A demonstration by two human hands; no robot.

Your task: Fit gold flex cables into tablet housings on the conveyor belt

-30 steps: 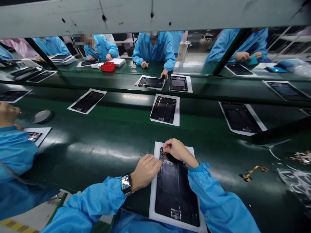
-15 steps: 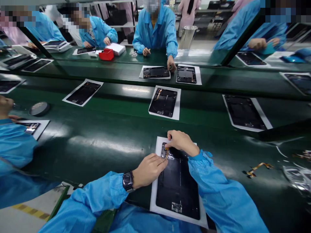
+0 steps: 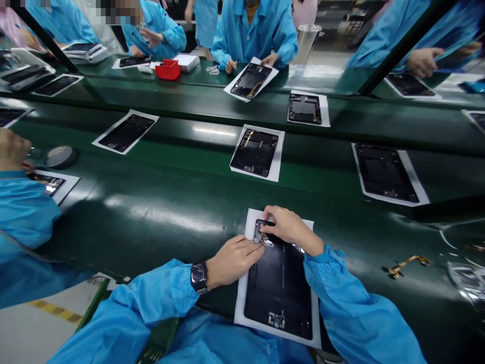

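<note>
Head camera: left hand (image 3: 237,259) and right hand (image 3: 291,228) meet over an orange flex cable (image 3: 263,237) near the upper-left corner of a black tablet shell (image 3: 278,288); fingertips hide its ends, so whether they pinch it I cannot tell. White sheet (image 3: 240,307) beneath. Beyond the right sleeve (image 3: 356,298), a loose flex cable (image 3: 408,263); shiny plastic (image 3: 467,282), cut off.

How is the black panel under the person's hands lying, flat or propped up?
Flat: the black panel lies on a white sheet, broad face up, with the left hand and right hand at its far end.
</note>
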